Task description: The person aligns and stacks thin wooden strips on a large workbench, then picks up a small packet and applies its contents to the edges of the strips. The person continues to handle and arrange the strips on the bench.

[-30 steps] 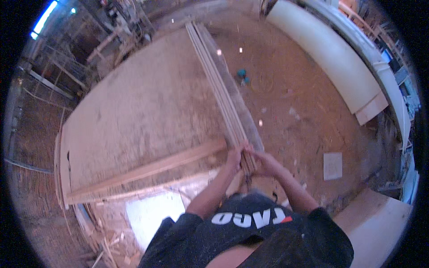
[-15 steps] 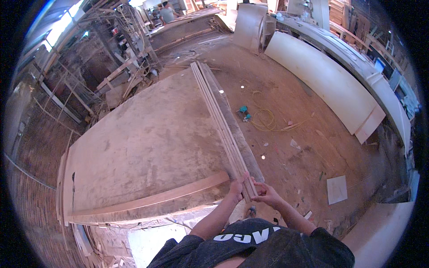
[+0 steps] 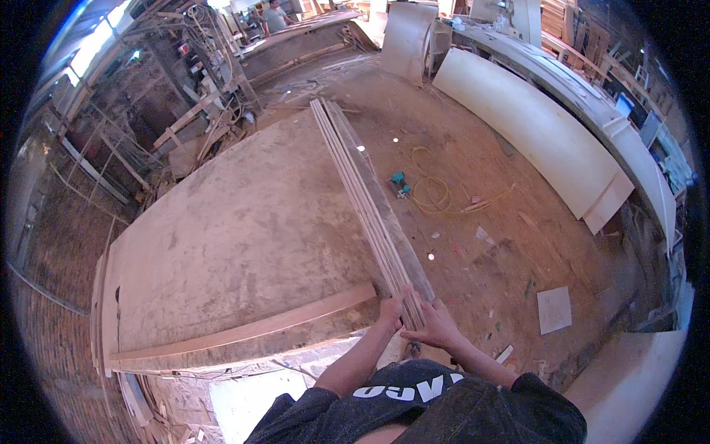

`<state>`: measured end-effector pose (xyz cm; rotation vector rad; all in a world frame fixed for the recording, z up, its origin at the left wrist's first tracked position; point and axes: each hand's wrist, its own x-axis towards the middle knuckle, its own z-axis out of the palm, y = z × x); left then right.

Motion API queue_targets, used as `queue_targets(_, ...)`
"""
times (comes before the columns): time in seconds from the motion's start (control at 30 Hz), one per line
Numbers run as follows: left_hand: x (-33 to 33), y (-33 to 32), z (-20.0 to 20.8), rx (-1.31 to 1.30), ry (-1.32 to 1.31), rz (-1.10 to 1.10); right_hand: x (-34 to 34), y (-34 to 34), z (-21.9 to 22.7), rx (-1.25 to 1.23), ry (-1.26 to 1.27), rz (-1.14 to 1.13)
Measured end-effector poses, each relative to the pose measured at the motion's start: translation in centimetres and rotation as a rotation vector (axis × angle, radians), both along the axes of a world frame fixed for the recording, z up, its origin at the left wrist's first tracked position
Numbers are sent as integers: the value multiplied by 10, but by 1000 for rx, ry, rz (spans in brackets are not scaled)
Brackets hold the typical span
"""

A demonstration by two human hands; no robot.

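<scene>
A bundle of long, thin wooden strips [image 3: 362, 211] lies lengthwise along the right edge of a large worktable [image 3: 244, 229]. My left hand [image 3: 392, 309] is closed round the left side of the bundle near its close end. On the opposite side, my right hand [image 3: 439, 325] presses against the same end, its thumb side up and its fingers partly hidden behind the strips. A wider, reddish plank [image 3: 259, 329] rests along the table's near edge, its right end just left of my left hand.
On the dusty floor right of the table lie a teal power tool [image 3: 399, 183], a coiled yellow hose [image 3: 436, 194] and a square pale board [image 3: 554, 310]. Large curved panels [image 3: 532, 133] lean along a bench at the right. Another person [image 3: 275, 18] stands far back.
My right hand has shifted from pinching at the strips' near end to lying more fully along their right side. The left hand keeps its hold. The view has shifted slightly.
</scene>
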<state>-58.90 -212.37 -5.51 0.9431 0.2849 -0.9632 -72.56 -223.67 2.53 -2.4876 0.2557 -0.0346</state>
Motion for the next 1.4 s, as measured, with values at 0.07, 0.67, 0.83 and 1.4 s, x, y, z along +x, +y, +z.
queue_targets(0.07, -3, -8, 6, 132, 2, 96, 4, 6, 20, -25, 193, -69)
queue_targets(0.67, 16, 32, 20, 570, -346, -567, 3, 26, 34, -41, 168, -319)
queue_targets(0.83, 7, 87, 73, 645, -503, -828, -3, 25, -2, -100, 197, -355)
queue_targets(1.4, -81, 287, -5, 820, -240, -450, -6, 38, 19, -273, 147, -366)
